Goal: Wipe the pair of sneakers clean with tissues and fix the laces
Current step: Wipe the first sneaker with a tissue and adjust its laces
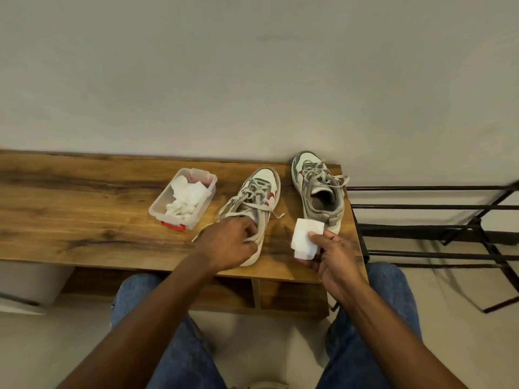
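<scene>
Two white-and-grey sneakers with red accents stand on a wooden bench (pixel 84 197). The left sneaker (pixel 258 192) points away from me with its laces loose, and my left hand (pixel 229 242) grips its heel collar. To its right stands the right sneaker (pixel 318 189), its laces spread untied and its toe near the wall. Just in front of that shoe's heel, my right hand (pixel 331 254) pinches a folded white tissue (pixel 304 238) between thumb and fingers.
A clear plastic box (pixel 157 206) with crumpled tissues sits on the bench left of the shoes, a red lid under it. A black metal rack (pixel 438 228) stands right of the bench. The wall is directly behind. My knees in jeans are below the bench edge.
</scene>
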